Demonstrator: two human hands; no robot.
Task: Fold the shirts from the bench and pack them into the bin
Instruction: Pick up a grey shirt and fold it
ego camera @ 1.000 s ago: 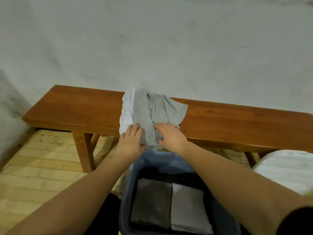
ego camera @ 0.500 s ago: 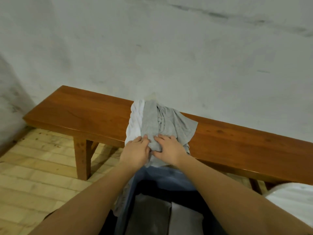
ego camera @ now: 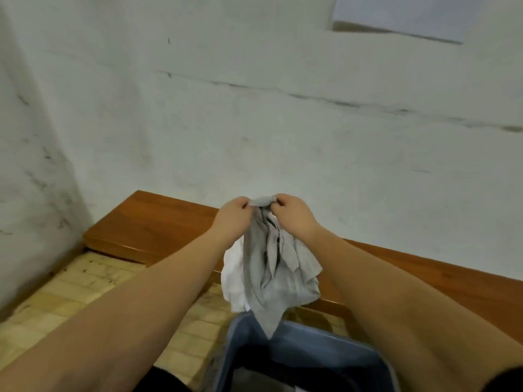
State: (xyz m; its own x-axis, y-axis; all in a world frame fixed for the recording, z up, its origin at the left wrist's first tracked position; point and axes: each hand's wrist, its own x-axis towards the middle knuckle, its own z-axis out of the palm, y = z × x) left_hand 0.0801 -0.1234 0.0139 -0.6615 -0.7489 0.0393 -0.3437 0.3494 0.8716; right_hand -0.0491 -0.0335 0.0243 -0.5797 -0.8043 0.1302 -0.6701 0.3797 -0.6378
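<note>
Hands close together at the top: left hand (ego camera: 232, 213) and right hand (ego camera: 292, 212) each pinch the upper edge of the gray shirt (ego camera: 273, 274), which hangs crumpled straight down from both grips. Its lowest corner dangles over the rim of the blue bin (ego camera: 325, 339), before the wooden bench (ego camera: 158, 224); white cloth (ego camera: 233, 274) shows behind it

1 head view, close, looking forward and down over the bench (ego camera: 158, 222) toward the wall (ego camera: 254, 123).
</note>
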